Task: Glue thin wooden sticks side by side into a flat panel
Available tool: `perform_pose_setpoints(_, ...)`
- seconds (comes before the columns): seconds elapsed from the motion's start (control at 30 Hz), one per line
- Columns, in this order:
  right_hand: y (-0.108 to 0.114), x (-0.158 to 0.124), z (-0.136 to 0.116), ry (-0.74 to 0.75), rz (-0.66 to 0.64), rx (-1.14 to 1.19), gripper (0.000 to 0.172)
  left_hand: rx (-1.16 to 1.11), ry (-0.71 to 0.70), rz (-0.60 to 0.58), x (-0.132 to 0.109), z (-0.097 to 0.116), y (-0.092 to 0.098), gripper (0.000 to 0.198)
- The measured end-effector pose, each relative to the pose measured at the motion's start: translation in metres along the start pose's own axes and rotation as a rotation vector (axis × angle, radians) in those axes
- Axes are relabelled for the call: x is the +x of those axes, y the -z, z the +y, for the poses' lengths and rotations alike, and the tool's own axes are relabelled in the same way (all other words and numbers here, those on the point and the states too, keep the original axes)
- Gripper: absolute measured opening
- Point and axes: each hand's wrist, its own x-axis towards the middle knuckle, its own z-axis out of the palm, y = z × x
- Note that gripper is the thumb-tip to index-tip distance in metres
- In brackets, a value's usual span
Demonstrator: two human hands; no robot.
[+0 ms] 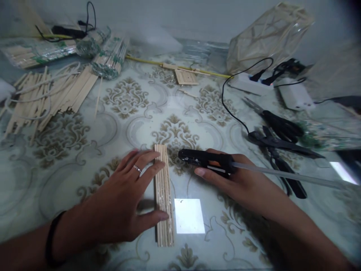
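A narrow panel of wooden sticks (163, 188), laid side by side with shiny glue streaks, lies lengthwise on the patterned tablecloth. My left hand (129, 192) rests over its left side, fingers apart, the fingertips and thumb touching the sticks. A ring and a dark wristband show on this hand and wrist. To the right of the panel, my right hand (234, 177) is wrapped round a black hot glue gun (207, 160). The gun's nozzle points left, apart from the panel, and a long pale glue stick (282, 174) sticks out of its back.
Loose wooden sticks (53, 94) and plastic-wrapped stick bundles (109, 56) lie at the back left. A small stick panel (186, 77) sits at the back. On the right are scissors (282, 122), pliers (278, 165), a white power strip (251, 83) and a wooden frame (267, 37).
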Motion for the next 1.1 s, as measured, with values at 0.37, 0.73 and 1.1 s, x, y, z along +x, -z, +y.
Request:
perform_pose_setpoints(0.37,-0.003,0.002,0.003,0.037,0.022,-0.026,0.040,0.118,-0.002,-0.010,0.014,-0.009,0.004,0.065)
perform_pose_setpoints(0.73,-0.005,0.003,0.004,0.035,0.034,-0.024,0.034,0.100,0.018,0.013,0.015,-0.009,0.004,0.054)
perform_pose_setpoints(1.1,-0.005,0.002,0.006,0.009,0.015,-0.025,0.042,0.102,0.005,0.014,0.016,-0.009,0.006,0.059)
